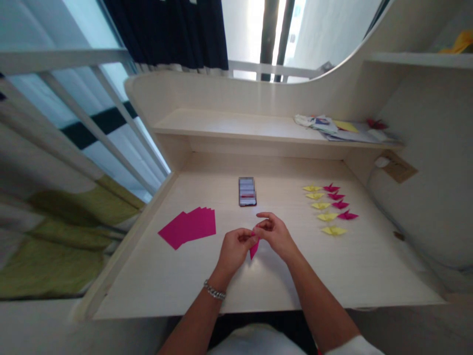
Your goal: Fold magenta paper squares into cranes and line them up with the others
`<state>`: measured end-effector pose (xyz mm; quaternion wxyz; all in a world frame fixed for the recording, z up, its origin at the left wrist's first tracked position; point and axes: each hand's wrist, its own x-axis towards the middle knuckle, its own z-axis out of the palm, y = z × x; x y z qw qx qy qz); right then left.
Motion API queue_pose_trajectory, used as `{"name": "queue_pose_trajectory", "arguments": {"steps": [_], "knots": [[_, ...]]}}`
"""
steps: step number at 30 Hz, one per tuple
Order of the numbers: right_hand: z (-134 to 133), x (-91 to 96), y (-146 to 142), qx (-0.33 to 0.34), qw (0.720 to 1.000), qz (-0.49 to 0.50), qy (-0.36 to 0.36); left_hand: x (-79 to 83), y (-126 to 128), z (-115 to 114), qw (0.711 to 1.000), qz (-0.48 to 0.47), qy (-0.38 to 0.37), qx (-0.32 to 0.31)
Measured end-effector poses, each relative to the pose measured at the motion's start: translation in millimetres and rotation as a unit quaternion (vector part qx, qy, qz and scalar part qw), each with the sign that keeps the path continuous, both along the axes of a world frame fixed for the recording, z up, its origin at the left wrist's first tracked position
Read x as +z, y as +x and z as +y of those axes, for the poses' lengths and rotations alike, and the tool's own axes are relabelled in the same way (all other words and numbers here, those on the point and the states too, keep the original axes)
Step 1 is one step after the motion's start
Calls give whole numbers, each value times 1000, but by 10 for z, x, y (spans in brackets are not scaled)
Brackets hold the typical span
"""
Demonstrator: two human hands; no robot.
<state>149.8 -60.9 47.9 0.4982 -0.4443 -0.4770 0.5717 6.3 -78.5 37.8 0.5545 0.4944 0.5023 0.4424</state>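
Observation:
Between my two hands is a small folded piece of pink paper, its pointed end hanging down toward me. My left hand pinches it from the left, thumb and fingers together. From the right, my right hand grips its upper part between thumb and index finger, with the other fingers curled loosely. My fingers hide most of the upper folds. To the left lies a fanned stack of pink paper sheets. On the right stand two columns of folded paper cranes, yellow ones and pink ones.
A phone with a lit screen lies just beyond my hands on the white desk. Papers rest on the raised shelf at the back. A cable runs along the right wall; a white railing borders the left.

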Motion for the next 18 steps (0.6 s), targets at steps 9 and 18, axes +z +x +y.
{"name": "queue_pose_trajectory", "arguments": {"steps": [9, 18], "knots": [[3, -45, -54, -65, 997, -28, 32, -18, 67, -38, 999, -37, -18, -6], [-7, -20, -89, -124, 991, -35, 47, -5, 46, -41, 1000, -14, -6, -6]]}}
